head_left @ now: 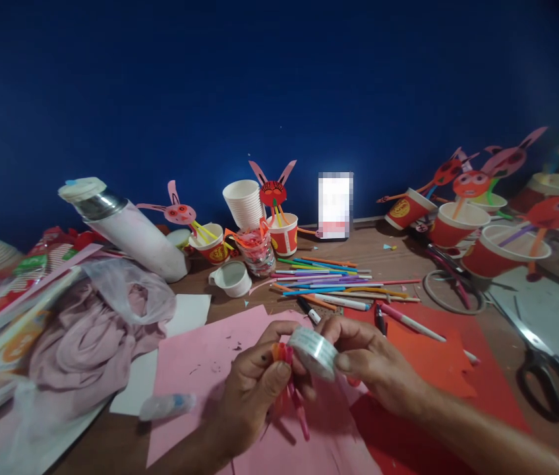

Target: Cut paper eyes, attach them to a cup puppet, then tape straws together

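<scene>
My left hand [260,382] pinches a pink and orange bundle of thin straws [298,409], whose lower end points down over the pink paper [200,369]. A roll of clear tape [313,353] is gripped at its right edge between the thumb and fingers of my right hand [373,359]. The roll sits close against the straws, its left edge at my left fingertips. Whether a strip of tape runs from roll to straws, I cannot make out. A small red piece shows just under my right fingers.
Loose coloured straws [339,284] and markers lie behind my hands. Scissors [539,363] are at right, near red paper [492,389]. Paper cups with paper animal heads [273,192] stand along the back. A white flask [131,231] leans over bags and pink cloth [82,343] at left.
</scene>
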The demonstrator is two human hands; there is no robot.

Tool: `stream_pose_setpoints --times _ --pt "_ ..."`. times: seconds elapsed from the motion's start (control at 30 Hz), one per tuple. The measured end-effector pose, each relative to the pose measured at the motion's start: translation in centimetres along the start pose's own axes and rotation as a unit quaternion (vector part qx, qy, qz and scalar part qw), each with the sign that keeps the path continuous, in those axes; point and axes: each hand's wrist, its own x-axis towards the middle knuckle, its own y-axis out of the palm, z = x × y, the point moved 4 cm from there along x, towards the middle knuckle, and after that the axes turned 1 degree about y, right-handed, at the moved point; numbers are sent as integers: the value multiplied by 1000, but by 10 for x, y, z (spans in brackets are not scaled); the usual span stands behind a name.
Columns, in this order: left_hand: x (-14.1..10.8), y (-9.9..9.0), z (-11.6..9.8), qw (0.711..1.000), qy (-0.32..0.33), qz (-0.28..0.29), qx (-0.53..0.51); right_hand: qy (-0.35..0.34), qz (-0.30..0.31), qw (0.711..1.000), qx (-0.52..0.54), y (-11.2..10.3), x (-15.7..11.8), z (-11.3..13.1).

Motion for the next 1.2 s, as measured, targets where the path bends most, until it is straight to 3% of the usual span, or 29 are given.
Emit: stream_pose_setpoints --times 0.13,0.3,0.63,0.83,1.2 --pt "-2 2 -4 997 -1 10 76 -10 4 1000 -19 -1 -3 -1" --pt "-4 7 -16 972 81 36 216 -4 1 999 -54 -1 -5 -2" --pt "-7 13 -21 940 142 65 302 -38 -20 985 -168 2 -7 5" --pt "-8 11 -20 933 161 62 315 -18 -37 981 -188 3 -8 10" --pt "-7 12 -16 951 174 57 249 32 14 995 -92 3 -9 8"
